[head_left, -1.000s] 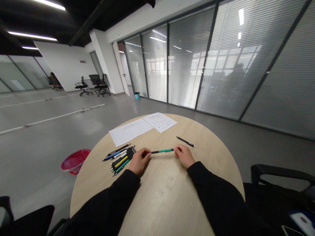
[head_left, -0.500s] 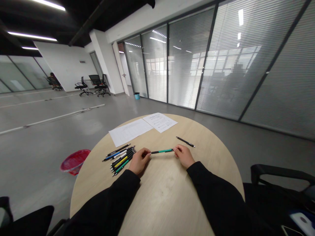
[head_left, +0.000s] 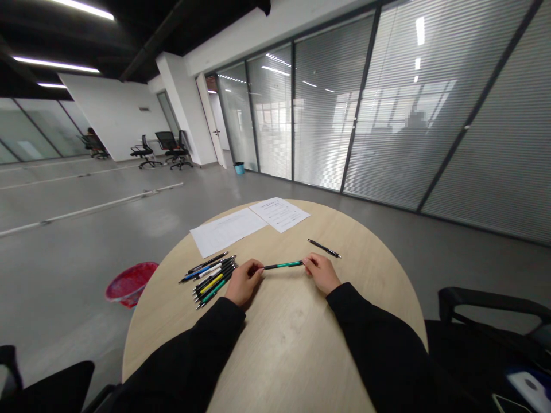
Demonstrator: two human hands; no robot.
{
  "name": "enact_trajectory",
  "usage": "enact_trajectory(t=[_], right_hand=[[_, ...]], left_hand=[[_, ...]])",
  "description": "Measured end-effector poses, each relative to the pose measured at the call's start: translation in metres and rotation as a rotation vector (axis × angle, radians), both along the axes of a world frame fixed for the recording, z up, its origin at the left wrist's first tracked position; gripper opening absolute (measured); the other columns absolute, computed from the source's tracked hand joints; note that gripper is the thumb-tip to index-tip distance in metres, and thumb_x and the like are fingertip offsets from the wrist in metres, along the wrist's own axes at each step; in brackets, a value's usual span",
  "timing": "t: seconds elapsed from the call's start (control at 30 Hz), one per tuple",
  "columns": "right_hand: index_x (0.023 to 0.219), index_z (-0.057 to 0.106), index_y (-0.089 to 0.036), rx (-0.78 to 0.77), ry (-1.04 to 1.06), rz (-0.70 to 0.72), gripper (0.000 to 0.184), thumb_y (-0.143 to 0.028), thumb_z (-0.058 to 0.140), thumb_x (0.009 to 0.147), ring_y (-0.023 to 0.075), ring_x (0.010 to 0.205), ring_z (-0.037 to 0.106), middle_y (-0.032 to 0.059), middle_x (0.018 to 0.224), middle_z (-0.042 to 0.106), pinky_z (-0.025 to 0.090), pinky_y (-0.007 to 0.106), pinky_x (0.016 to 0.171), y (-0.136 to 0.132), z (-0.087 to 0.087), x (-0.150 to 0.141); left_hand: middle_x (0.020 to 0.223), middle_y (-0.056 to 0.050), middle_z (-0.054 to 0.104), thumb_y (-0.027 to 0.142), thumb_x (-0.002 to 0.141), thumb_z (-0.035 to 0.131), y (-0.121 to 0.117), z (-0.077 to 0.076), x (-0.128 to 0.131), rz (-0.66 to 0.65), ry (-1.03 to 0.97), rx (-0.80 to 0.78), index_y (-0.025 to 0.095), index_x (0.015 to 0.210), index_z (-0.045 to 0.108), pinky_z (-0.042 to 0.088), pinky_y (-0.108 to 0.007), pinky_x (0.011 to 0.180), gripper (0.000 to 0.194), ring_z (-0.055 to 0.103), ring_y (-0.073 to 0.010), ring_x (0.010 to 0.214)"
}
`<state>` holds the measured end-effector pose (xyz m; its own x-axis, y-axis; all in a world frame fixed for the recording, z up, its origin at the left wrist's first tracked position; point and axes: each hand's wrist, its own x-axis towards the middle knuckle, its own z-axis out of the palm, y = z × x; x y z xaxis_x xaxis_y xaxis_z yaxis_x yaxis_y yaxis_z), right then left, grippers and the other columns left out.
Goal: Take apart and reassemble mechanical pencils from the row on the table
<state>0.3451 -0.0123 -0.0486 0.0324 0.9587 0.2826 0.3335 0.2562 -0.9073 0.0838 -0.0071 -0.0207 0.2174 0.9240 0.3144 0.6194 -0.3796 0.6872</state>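
A green and black pen (head_left: 284, 265) lies level between my two hands, low over the round wooden table. My left hand (head_left: 245, 280) pinches its black end, and my right hand (head_left: 321, 272) pinches the other end by the clip. Left of my left hand is a pile of several pens (head_left: 212, 279), black, blue, white, yellow and green, lying roughly side by side. Beyond my right hand a single black pen (head_left: 324, 248) rests on the tabletop. The pen's two tips are hidden in my fingers.
Two printed sheets of paper (head_left: 228, 229) lie at the table's far side. A red basket (head_left: 131, 284) stands on the floor to the left. Black chairs flank the round table (head_left: 279, 355), one with a phone-like object on its seat at the right.
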Motion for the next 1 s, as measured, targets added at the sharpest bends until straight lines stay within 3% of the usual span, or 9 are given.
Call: enact_trajectory(t=[0.67, 1.0], right_hand=[[0.068, 0.058, -0.019, -0.003, 0.037, -0.006, 0.03, -0.041, 0.052, 0.087, 0.0145, 0.053, 0.054, 0.0, 0.059, 0.059, 0.042, 0.025, 0.054, 0.004, -0.005, 0.0], [0.087, 0.07, -0.016, -0.025, 0.148, 0.084, 0.028, -0.04, 0.056, 0.083, 0.0159, 0.06, 0.059, 0.0044, 0.071, 0.067, 0.047, 0.027, 0.057, 0.009, -0.013, -0.003]], left_hand=[[0.073, -0.001, 0.064, 0.034, 0.084, 0.055, 0.0, -0.001, -0.001, -0.038, 0.007, 0.001, 0.017, 0.086, 0.063, 0.043, -0.028, 0.064, 0.019, 0.056, -0.0162, 0.067], [0.072, -0.002, 0.063, 0.036, 0.084, 0.055, -0.001, 0.001, 0.001, -0.051, 0.009, 0.002, 0.017, 0.085, 0.063, 0.043, -0.028, 0.064, 0.021, 0.056, -0.0162, 0.067]])
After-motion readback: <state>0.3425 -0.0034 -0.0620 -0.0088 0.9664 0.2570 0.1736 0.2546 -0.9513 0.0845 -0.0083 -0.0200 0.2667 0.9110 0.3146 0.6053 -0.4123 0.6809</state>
